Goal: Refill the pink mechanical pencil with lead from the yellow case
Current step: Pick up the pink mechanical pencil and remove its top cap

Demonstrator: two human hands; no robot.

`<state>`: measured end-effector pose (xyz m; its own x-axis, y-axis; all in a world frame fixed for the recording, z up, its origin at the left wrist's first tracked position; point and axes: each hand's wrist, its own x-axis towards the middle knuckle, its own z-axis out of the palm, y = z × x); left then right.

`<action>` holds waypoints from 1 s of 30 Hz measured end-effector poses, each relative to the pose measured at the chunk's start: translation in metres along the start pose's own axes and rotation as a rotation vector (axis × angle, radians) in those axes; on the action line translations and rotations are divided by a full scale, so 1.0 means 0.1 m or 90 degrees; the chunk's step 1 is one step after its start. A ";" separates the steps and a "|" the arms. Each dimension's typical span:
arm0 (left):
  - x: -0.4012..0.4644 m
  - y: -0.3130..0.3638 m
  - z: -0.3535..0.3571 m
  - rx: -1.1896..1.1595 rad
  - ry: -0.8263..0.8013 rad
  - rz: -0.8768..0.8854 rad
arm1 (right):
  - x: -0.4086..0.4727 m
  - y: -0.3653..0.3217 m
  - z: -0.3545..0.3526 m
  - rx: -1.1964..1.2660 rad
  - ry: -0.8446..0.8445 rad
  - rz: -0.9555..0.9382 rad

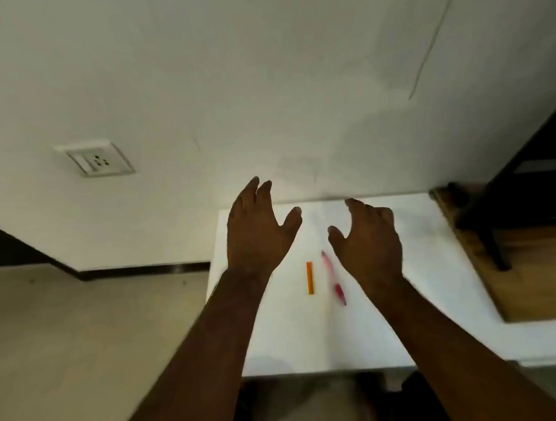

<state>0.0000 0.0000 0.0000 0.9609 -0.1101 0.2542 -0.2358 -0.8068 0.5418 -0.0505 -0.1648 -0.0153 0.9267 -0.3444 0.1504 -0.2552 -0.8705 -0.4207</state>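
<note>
A slim yellow-orange lead case (310, 278) lies upright in the picture on the white table (434, 266). Just to its right lies the pink mechanical pencil (333, 279), slightly slanted, its darker pink grip end nearer me. My left hand (258, 230) hovers above the table to the left of the case, fingers spread, holding nothing. My right hand (368, 237) hovers to the right of the pencil, fingers apart and curled a little, also holding nothing. Neither hand touches the case or the pencil.
The white table stands against a pale wall with a socket plate (95, 158) at the left. A wooden surface (524, 261) and dark furniture legs (494, 247) adjoin the table on the right. A tiled floor (83, 333) lies to the left.
</note>
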 end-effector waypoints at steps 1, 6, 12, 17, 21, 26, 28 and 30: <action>-0.01 -0.10 0.15 -0.034 -0.038 -0.043 | 0.03 0.10 0.14 0.013 -0.022 0.034; -0.21 -0.43 0.66 -0.177 -0.129 -0.207 | 0.03 0.41 0.64 0.066 -0.127 0.132; -0.20 -0.58 0.88 -0.237 -0.166 -0.303 | 0.13 0.51 0.97 0.037 -0.186 0.126; -0.04 -0.49 0.99 -0.290 -0.168 -0.350 | 0.20 0.50 1.16 -0.054 -0.235 0.094; -0.09 -0.41 1.07 -0.278 -0.215 -0.362 | 0.25 0.50 1.13 0.018 -0.246 0.145; -0.10 -0.32 1.15 -0.279 -0.232 -0.349 | 0.29 0.43 0.93 0.230 -0.205 0.163; -0.10 -0.28 1.16 -0.310 -0.232 -0.346 | 0.28 0.41 0.89 0.277 -0.207 0.149; -0.10 -0.25 1.17 -0.343 -0.231 -0.350 | 0.27 0.39 0.88 0.293 -0.215 0.139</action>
<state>0.0131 -0.0467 -0.1103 0.9244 -0.0371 -0.3796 0.3296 -0.4233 0.8439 -0.0112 -0.1775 -0.1066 0.9222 -0.3014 -0.2424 -0.3727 -0.5251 -0.7651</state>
